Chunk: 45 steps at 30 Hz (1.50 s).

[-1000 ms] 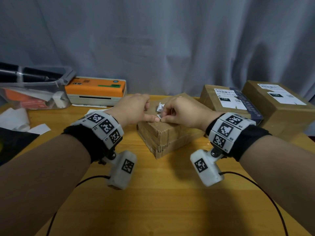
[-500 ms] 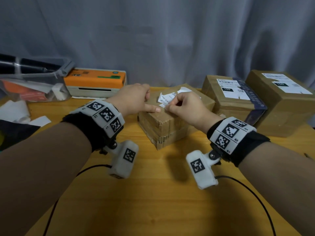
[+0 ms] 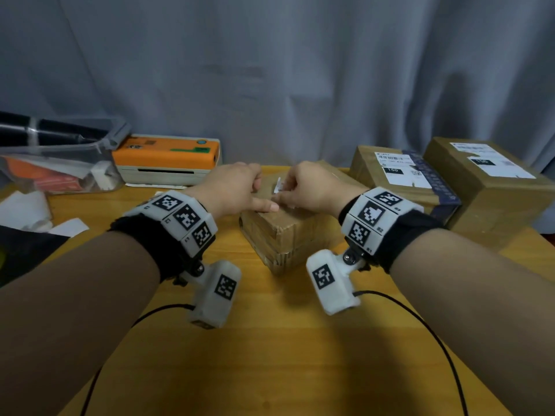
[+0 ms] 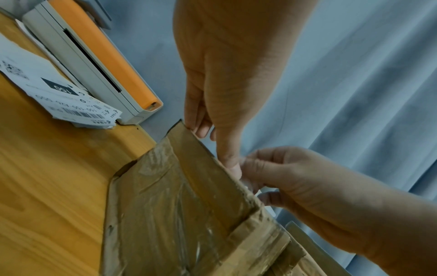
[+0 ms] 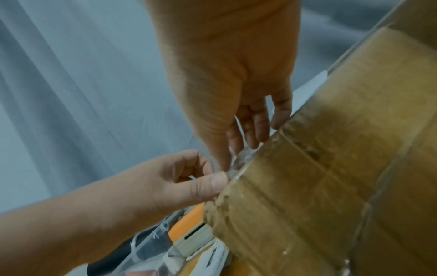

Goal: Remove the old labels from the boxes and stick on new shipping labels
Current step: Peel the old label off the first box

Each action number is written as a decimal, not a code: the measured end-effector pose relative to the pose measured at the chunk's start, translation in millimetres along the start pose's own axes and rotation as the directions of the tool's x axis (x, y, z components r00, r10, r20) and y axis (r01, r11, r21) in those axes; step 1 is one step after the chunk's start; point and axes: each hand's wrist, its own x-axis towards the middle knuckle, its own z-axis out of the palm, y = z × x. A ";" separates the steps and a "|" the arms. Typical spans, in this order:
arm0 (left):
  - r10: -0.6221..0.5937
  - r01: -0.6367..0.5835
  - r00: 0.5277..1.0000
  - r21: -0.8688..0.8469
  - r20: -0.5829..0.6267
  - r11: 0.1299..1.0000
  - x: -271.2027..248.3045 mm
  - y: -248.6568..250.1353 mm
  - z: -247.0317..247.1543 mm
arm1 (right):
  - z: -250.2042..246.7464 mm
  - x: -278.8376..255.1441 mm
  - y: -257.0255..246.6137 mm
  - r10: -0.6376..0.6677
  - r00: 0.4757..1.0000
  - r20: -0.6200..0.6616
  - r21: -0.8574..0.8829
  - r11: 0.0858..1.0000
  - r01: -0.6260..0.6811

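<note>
A small taped cardboard box (image 3: 288,232) sits mid-table. My left hand (image 3: 265,196) rests on its top; the straight thumb (image 3: 271,207) presses the near edge while the other fingers lie loosely curled. Just to its right, my right hand (image 3: 280,197) pinches a torn strip of the white old label (image 3: 278,186) and holds it up off the box top. In the right wrist view the thumb and fingers close on a crinkled bit of label (image 5: 238,162) at the box (image 5: 331,168) edge. Most of the label is hidden behind my right hand.
Two bigger labelled boxes (image 3: 402,178) (image 3: 492,187) stand at the right. An orange-topped label printer (image 3: 168,154) sits at the back left with printed labels (image 4: 59,93) in front of it. A clear plastic bin (image 3: 60,166) and white papers (image 3: 24,210) lie at the far left.
Half a second ago my right hand held a longer strip of label lifted off the box. It has since dropped back beside the left thumb, and less white paper shows. The left hand has stayed put.
</note>
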 end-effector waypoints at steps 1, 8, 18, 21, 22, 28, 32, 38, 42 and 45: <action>0.000 0.000 1.000 0.002 0.004 1.000 -0.2 0.5 0.0 | -1.4 0.3 -0.1 0.013 1.000 0.010 -0.010 1.000 -0.013; -0.024 0.025 0.999 -0.011 0.040 1.000 1.7 2.8 -2.1 | -0.1 -3.9 8.2 0.099 0.995 0.025 0.173 0.980 -0.102; -0.016 0.017 0.999 -0.029 0.032 0.999 0.2 0.8 -1.9 | 4.0 -6.5 18.9 0.117 0.993 -0.019 0.276 0.955 -0.108; -0.017 0.018 0.999 -0.020 0.038 1.000 -0.5 1.8 -2.5 | 2.3 -2.2 22.0 0.142 0.989 -0.032 0.281 0.951 -0.128; -0.017 0.017 0.999 -0.017 0.038 1.000 -0.7 2.4 -3.7 | 1.0 -0.9 24.5 0.156 0.987 -0.043 0.303 0.943 -0.136; 0.227 -0.228 0.973 -0.013 -0.035 0.974 2.1 9.8 -15.3 | -4.3 -6.9 38.9 0.046 0.999 -0.016 0.325 0.945 -0.038; 0.453 -0.453 0.889 0.258 0.061 0.854 11.1 20.4 -15.6 | -6.9 -9.2 39.5 -0.063 0.997 0.036 0.172 0.983 0.056; 0.729 -0.687 0.682 0.395 0.058 0.610 17.5 25.3 -15.8 | -14.3 -8.1 33.8 -0.127 0.989 0.074 -0.056 0.990 0.132; 0.730 -0.712 0.668 0.412 0.146 0.569 19.1 30.9 -17.5 | -18.9 -8.0 30.9 -0.115 0.987 0.111 -0.093 0.988 0.126; 0.711 -0.702 0.681 0.433 0.175 0.565 19.3 31.4 -15.6 | -17.5 -7.6 31.1 -0.105 0.987 0.118 -0.128 0.984 0.120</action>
